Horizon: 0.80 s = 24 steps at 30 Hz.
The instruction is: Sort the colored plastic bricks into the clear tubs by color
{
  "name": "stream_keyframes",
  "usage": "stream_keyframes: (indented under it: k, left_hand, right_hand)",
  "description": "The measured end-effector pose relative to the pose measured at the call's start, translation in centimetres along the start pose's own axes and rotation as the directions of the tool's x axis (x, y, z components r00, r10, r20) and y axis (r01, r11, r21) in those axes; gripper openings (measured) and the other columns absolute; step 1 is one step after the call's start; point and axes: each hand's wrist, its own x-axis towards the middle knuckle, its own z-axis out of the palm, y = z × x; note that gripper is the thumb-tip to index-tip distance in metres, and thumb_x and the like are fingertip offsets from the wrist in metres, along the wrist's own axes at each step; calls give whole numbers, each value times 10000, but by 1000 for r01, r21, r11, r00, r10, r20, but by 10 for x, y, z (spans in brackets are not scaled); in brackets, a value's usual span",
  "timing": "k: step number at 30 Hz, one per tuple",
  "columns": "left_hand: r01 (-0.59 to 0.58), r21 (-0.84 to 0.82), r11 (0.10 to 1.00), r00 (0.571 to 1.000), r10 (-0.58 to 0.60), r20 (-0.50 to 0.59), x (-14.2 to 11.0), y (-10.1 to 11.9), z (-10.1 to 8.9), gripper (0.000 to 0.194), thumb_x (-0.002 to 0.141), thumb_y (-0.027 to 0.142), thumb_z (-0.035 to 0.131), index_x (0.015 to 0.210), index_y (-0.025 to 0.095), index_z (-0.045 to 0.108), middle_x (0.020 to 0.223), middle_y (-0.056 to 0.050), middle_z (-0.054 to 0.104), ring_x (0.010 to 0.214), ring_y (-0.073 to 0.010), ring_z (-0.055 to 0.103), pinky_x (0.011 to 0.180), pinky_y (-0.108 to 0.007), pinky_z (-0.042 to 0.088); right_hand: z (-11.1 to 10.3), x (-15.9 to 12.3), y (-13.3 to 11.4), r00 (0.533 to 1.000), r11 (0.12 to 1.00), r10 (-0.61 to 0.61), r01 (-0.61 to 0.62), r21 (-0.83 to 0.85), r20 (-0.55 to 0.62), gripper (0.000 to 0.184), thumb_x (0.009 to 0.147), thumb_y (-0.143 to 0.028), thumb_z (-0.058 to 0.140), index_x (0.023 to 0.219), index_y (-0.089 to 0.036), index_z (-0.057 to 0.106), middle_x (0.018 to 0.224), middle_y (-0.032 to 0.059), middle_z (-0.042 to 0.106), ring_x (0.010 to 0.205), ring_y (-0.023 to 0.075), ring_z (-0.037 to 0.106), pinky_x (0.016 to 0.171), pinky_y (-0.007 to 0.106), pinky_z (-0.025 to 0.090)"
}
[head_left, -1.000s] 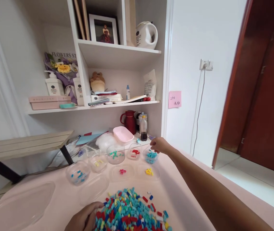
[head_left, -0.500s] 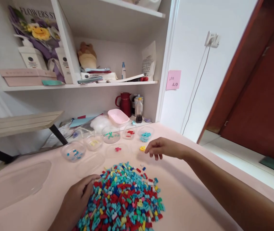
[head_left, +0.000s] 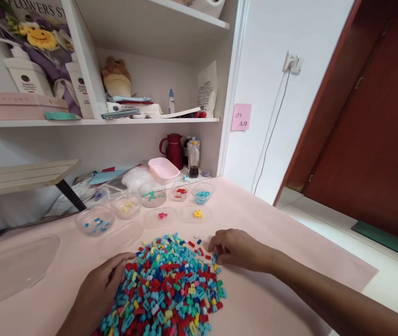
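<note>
A heap of small toy building bricks (head_left: pixel 171 280), mostly turquoise and red with some yellow, green and blue, lies on the pink tabletop. Along its left side rests my left hand (head_left: pixel 95 287), fingers loosely stretched and touching the bricks, holding nothing that I can see. At the upper right edge of the heap is my right hand (head_left: pixel 239 249), its fingers bent downward with a gap between thumb and forefinger. No brick shows in it. A few loose bricks, including a red brick (head_left: pixel 191 243), lie just left of its fingertips.
Behind the heap stand clear containers of sorted bricks: a blue-brick bowl (head_left: pixel 80 224), a green-brick bowl (head_left: pixel 143 199) and a turquoise-brick bowl (head_left: pixel 211 190). Yellow bricks (head_left: pixel 199 213) sit on a clear lid. Further back are a pink basin (head_left: pixel 164 175), a red jug (head_left: pixel 175 151) and a bottle (head_left: pixel 194 163).
My right hand has moved from beside the yellow bricks down to the heap's right edge. My left hand stays at the heap. The view has turned slightly right.
</note>
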Motion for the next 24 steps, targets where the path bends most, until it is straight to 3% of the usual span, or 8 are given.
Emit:
stream_keyframes:
  k: [7, 13, 19, 24]
  left_hand:
    - [-17, 2, 1000, 1000, 17, -16, -1, 0, -1, 362, 833, 435, 417, 980, 321, 727, 1039, 64, 740, 982, -171, 681, 833, -221, 521]
    - [-22, -22, 1000, 1000, 22, -16, -4, 3, -1, 369, 852, 413, 403, 999, 295, 720, 1049, 40, 738, 1000, -176, 672, 850, -243, 517]
    - [-6, -38, 999, 1000, 6, 8, -2, 1, 0, 359, 844, 418, 416, 1004, 298, 713, 1053, 41, 736, 988, -181, 673, 854, -251, 511]
    - [-1, -97, 995, 1000, 1, 5, -3, 0, 2, 335, 847, 400, 433, 1005, 299, 711, 1069, 33, 730, 1016, -192, 658, 869, -268, 498]
  right_hand:
    - [14, 10, 5, 995, 988, 47, -33, 153, -88, 150, 730, -169, 582, 812, -218, 699, 807, 1, 684, 716, 140, 591, 641, 232, 402]
    - [11, 6, 14, 997, 933, 71, -67, 354, 1, 316, 704, -216, 652, 1017, -223, 691, 814, 14, 644, 701, 146, 585, 608, 227, 440]
    - [6, 2, 15, 998, 961, 51, -43, 272, -22, 347, 693, -116, 571, 984, -244, 711, 914, 32, 637, 744, 145, 593, 650, 233, 452]
    - [8, 4, 9, 993, 994, 89, -83, 78, -81, 220, 693, -126, 561, 824, -228, 705, 864, 19, 672, 718, 151, 592, 639, 241, 415]
